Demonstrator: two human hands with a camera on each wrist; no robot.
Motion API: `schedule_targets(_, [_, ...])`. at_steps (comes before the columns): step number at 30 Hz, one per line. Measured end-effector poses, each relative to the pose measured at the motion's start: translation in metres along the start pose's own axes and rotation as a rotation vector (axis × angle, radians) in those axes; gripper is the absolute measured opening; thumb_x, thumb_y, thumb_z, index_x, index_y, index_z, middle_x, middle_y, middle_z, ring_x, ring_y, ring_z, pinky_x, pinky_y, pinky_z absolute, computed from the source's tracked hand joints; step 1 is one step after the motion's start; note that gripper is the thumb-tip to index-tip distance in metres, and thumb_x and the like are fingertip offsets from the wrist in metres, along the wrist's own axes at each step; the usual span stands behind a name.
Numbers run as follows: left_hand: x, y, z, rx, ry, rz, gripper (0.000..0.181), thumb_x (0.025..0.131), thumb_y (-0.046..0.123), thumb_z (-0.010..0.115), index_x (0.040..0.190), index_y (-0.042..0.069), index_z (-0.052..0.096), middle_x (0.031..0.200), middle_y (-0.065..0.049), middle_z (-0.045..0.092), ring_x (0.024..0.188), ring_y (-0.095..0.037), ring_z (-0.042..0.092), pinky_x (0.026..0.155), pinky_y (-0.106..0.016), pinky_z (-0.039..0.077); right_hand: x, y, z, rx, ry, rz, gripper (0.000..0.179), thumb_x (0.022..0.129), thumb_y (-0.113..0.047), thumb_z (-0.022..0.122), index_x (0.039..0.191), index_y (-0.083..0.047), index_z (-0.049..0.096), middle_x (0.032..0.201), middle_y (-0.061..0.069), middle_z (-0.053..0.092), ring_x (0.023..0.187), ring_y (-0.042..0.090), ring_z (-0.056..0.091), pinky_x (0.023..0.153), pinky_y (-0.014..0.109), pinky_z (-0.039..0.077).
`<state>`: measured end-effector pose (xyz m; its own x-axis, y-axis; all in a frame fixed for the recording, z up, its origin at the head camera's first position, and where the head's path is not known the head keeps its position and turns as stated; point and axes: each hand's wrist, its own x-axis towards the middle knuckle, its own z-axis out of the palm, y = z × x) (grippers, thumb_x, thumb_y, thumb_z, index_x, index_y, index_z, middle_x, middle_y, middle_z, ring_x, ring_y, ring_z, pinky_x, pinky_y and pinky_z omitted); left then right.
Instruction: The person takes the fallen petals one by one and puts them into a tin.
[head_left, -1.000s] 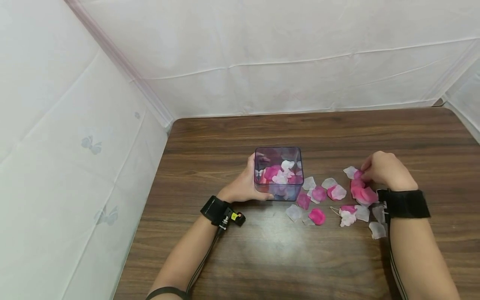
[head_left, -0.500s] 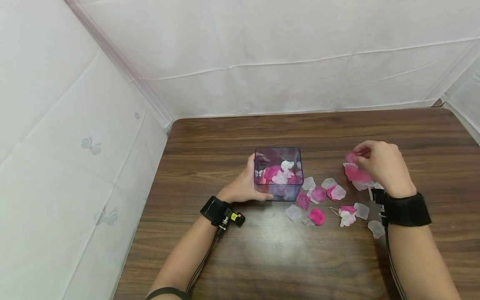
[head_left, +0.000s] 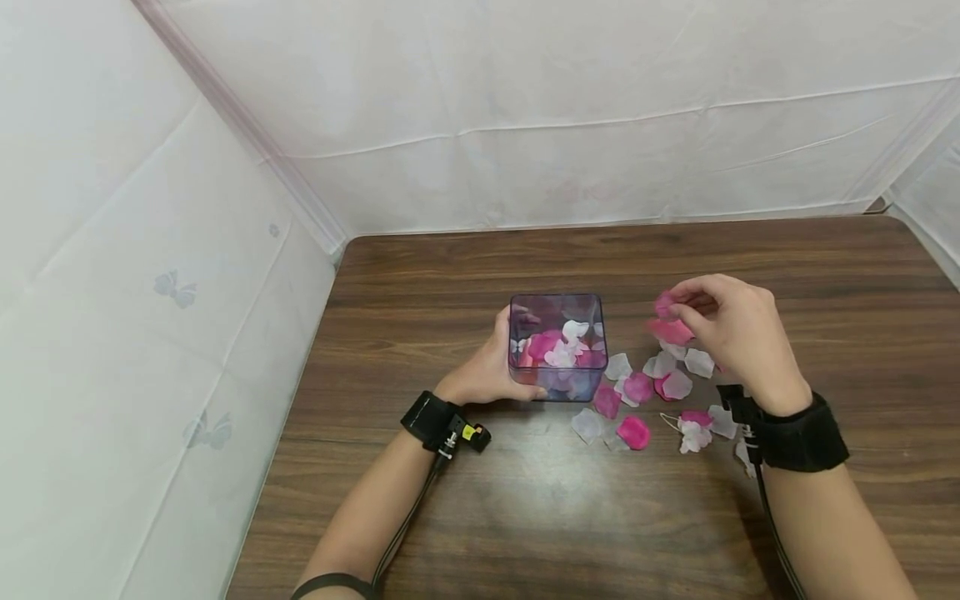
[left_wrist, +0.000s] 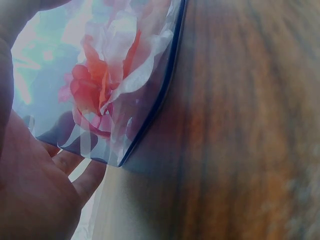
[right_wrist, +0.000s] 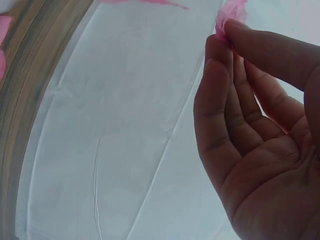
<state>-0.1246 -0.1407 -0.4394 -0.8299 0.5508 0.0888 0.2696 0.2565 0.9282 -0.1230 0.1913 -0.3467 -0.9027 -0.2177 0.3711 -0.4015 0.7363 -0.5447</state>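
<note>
My left hand [head_left: 487, 367] grips a clear purple-tinted square box [head_left: 558, 385] by its left side, thumb along the front. Pink and white artificial petals [head_left: 562, 354] lie inside; the left wrist view shows petals [left_wrist: 92, 90] through the box wall. Between thumb and fingertips, my right hand [head_left: 738, 333] pinches a pink petal [head_left: 663, 305], also visible as a crumpled petal [right_wrist: 232, 15] in the right wrist view. Just below it in the head view are a deeper pink petal [head_left: 671, 332] and a white one; whether they are joined to the pinched petal I cannot tell.
Loose pink and white petals [head_left: 637, 388] are scattered right of the box on the wooden table [head_left: 420, 283]. Among them lies a small white flower [head_left: 694, 435] with a thin loop. White cloth [head_left: 570, 117] hangs behind the table and at both sides.
My right hand has lifted the pink petal and moved left toward the box, with the petals below shifting along. A white petal now shows where they were. The left hand and box stay put.
</note>
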Motion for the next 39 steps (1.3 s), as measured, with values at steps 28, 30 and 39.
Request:
schedule_targets(28, [-0.005,0.037,-0.005,-0.002,-0.029,-0.019,0.115,0.07,0.003,0.089,0.149,-0.002,0.006,0.145,-0.023,0.034,0.13,-0.035,0.045,0.112,-0.051,0.036,-0.004,-0.016,0.003,0.087,-0.052,-0.112,0.017,0.086,0.0,0.077,0.1,-0.008,0.072,0.088,0.0,0.07,0.064,0.01,0.066,0.054,0.013,0.044])
schedule_targets(30, [-0.005,0.037,-0.004,-0.001,-0.022,-0.014,0.114,0.069,0.003,0.089,0.149,-0.002,0.007,0.144,-0.023,0.034,0.13,-0.036,0.045,0.112,-0.052,0.036,-0.004,-0.016,0.005,0.076,-0.05,-0.118,0.018,0.086,0.001,0.077,0.101,-0.008,0.072,0.087,0.0,0.068,0.063,0.01,0.064,0.054,0.013,0.044])
schedule_targets(39, [-0.005,0.035,-0.004,0.002,-0.021,-0.011,0.115,0.07,0.004,0.089,0.15,-0.003,0.006,0.144,-0.025,0.034,0.129,-0.037,0.044,0.112,-0.055,0.034,-0.003,-0.026,0.022,0.097,0.067,-0.266,0.023,0.08,0.004,0.082,0.098,-0.007,0.073,0.09,0.0,0.068,0.065,0.007,0.05,0.059,0.013,0.04])
